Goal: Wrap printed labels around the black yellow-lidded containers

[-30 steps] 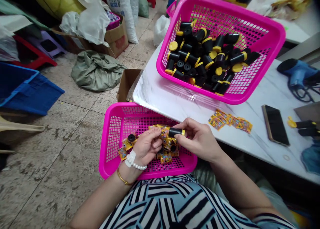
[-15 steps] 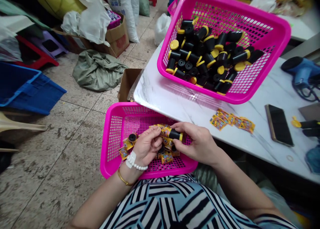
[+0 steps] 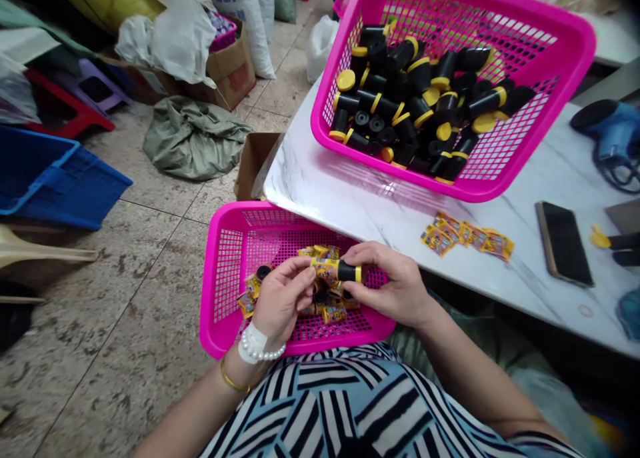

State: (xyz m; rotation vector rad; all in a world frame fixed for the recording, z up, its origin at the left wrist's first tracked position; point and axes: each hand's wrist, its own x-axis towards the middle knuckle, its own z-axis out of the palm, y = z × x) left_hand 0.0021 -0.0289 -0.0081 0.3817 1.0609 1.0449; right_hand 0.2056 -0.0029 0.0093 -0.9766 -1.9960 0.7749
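Note:
Over the lower pink basket [image 3: 215,335], my two hands hold one small black canister [image 3: 349,271] with a yellow lid, lying on its side. A yellow printed label sleeve [image 3: 326,269] covers its left part. My left hand [image 3: 280,295] pinches the sleeve end between thumb and fingers. My right hand [image 3: 393,281] grips the lidded end at the right. Beneath them, several canisters in yellow sleeves [image 3: 334,313] lie in the lower basket, partly hidden by my hands. Flat label sleeves [image 3: 467,237] lie in an overlapping row on the white table [image 3: 300,185].
A larger pink basket [image 3: 400,179] on the table holds many bare black canisters [image 3: 420,111]. To its right are a phone [image 3: 565,243] and a blue heat gun or dryer [image 3: 613,141]. A blue crate [image 3: 95,185] and a grey-green cloth sack [image 3: 195,138] stand on the floor.
My left hand has shifted slightly left and down, and more of the printed sleeve now shows between my hands. My right hand keeps its hold on the canister. The view has shifted slightly.

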